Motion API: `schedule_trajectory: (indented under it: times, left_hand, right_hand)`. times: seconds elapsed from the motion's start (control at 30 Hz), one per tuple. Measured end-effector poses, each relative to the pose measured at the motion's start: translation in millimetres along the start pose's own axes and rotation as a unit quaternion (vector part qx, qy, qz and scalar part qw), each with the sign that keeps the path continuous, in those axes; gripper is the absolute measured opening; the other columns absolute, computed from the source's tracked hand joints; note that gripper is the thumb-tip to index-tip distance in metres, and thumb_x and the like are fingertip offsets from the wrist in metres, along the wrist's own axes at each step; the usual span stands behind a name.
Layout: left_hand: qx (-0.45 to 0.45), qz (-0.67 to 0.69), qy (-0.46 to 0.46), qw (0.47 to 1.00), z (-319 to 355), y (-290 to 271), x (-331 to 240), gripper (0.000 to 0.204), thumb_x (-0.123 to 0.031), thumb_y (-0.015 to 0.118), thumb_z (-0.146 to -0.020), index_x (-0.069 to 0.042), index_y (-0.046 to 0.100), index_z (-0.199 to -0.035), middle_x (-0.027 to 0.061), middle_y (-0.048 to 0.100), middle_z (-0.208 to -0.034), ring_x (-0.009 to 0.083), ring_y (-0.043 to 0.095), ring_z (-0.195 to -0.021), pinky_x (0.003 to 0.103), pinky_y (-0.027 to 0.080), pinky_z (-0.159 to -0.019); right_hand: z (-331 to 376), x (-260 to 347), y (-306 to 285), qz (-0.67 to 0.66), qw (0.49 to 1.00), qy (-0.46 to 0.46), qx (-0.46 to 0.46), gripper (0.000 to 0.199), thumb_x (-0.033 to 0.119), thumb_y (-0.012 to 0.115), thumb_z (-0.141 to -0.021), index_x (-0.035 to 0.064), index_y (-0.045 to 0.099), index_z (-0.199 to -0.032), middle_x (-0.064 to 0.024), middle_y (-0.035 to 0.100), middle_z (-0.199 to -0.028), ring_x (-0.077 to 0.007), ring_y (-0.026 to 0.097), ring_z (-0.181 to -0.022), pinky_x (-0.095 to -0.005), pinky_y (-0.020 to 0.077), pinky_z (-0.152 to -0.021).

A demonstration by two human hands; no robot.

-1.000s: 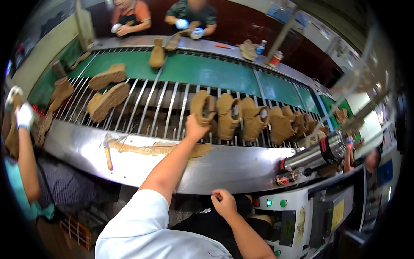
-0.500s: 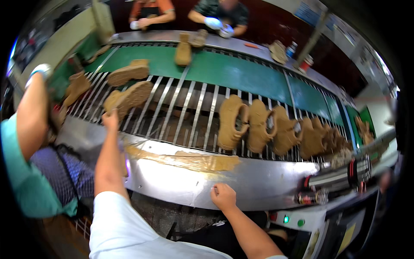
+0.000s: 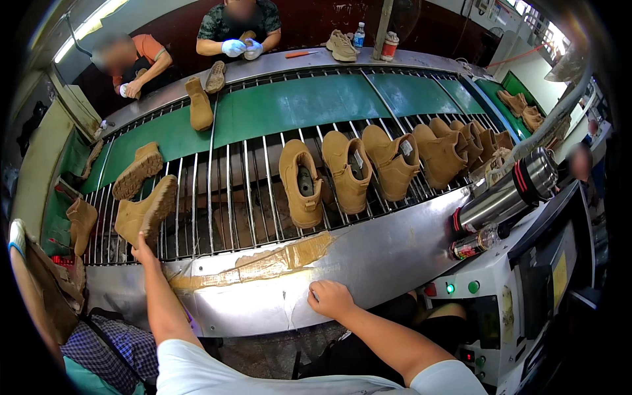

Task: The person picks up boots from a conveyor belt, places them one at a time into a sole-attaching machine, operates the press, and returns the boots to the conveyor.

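Silvery metal makes up the near surface (image 3: 388, 240), and at its front edge my right hand (image 3: 330, 299) sits loosely curled, nothing showing in it, its palm turned out of view. At the left rim another person's arm (image 3: 29, 299) is cut off. My left hand (image 3: 142, 250) is much the nearer one to the tan boot (image 3: 139, 214), which lies ahead and to my left at the rack bars (image 3: 210, 197); I grasp it by the heel end, some fingers hidden behind it, so I cannot tell how tightly, or whether its weight is off the bars. It is tipped on its side, tread facing right, its long axis running from my hand away and slightly right to the toe. Just beyond, a second boot (image 3: 138, 172) shows its tread, partly hidden. Well to the right, a row of boots (image 3: 345, 187) overlaps, its far end hard to count. Past the green panel (image 3: 296, 108), a co-worker's gloved hands (image 3: 234, 48) mostly cover what they hold.
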State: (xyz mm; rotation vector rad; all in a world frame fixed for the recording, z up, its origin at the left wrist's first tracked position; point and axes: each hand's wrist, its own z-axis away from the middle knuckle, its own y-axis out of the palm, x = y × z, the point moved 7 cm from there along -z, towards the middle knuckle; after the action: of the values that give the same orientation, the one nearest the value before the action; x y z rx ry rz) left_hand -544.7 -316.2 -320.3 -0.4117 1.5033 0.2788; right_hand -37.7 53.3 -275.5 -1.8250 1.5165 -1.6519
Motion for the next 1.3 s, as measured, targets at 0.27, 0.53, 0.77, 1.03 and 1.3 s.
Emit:
schedule_trajectory:
  times: [0.27, 0.53, 0.77, 1.03, 1.3]
  left_hand:
    - [0.266, -0.21, 0.363, 0.868, 144, 71, -54, 0.095, -0.017, 0.087, -0.059, -0.001, 0.037, -0.138, 0.0207, 0.045, -0.136, 0.0327, 0.048, -0.121, 0.041, 0.04, -0.102]
    - [0.287, -0.337, 0.406, 0.8, 163, 97, -92, 0.082, -0.019, 0.077, -0.064, -0.006, 0.044, -0.138, 0.0201, 0.054, -0.13, 0.0372, 0.056, -0.113, 0.042, 0.046, -0.096]
    - [0.355, -0.074, -0.004, 0.932, 123, 99, -137, 0.041, -0.02, 0.067, -0.077, -0.004, 0.059, -0.114, 0.0108, 0.065, -0.106, 0.0245, 0.063, -0.095, 0.039, 0.05, -0.082]
    - [0.42, 0.233, -0.202, 0.853, 272, 29, -114, 0.055, -0.023, 0.062, -0.082, -0.005, 0.045, -0.131, 0.0123, 0.054, -0.129, 0.0301, 0.052, -0.119, 0.049, 0.043, -0.101]
    - [0.626, 0.276, -0.332, 0.65, 554, -52, -126, 0.08, -0.025, 0.075, -0.069, -0.005, 0.039, -0.138, 0.0125, 0.051, -0.134, 0.0315, 0.052, -0.122, 0.047, 0.044, -0.102]
  right_hand:
    - [4, -2, 1, 0.007, 1.0, 0.019, 0.017, 0.007, 0.015, 0.064, -0.076, 0.0102, 0.059, -0.075, -0.0078, 0.061, -0.069, -0.028, 0.062, -0.067, -0.0404, 0.0502, -0.059]
    - [5, 2, -2, -0.004, 1.0, -0.001, -0.006, 0.009, 0.015, 0.062, -0.076, 0.0098, 0.055, -0.072, -0.0075, 0.059, -0.067, -0.0264, 0.061, -0.067, -0.0393, 0.0502, -0.059]
    - [9, -2, 1, -0.002, 1.0, 0.001, -0.008, 0.008, 0.015, 0.062, -0.075, 0.0098, 0.057, -0.073, -0.0086, 0.061, -0.069, -0.0278, 0.061, -0.067, -0.0418, 0.0494, -0.059]
    - [12, -3, 9, -0.01, 0.995, 0.061, 0.08, 0.028, 0.023, 0.062, -0.082, 0.0085, 0.057, -0.105, -0.0093, 0.063, -0.077, -0.0282, 0.063, -0.076, -0.0396, 0.0508, -0.066]
    - [92, 37, -109, -0.722, 0.673, 0.16, -0.02, 0.094, 0.028, 0.075, -0.08, 0.0081, 0.014, -0.15, -0.0125, 0.047, -0.136, -0.0265, 0.046, -0.126, -0.0393, 0.0314, -0.109]
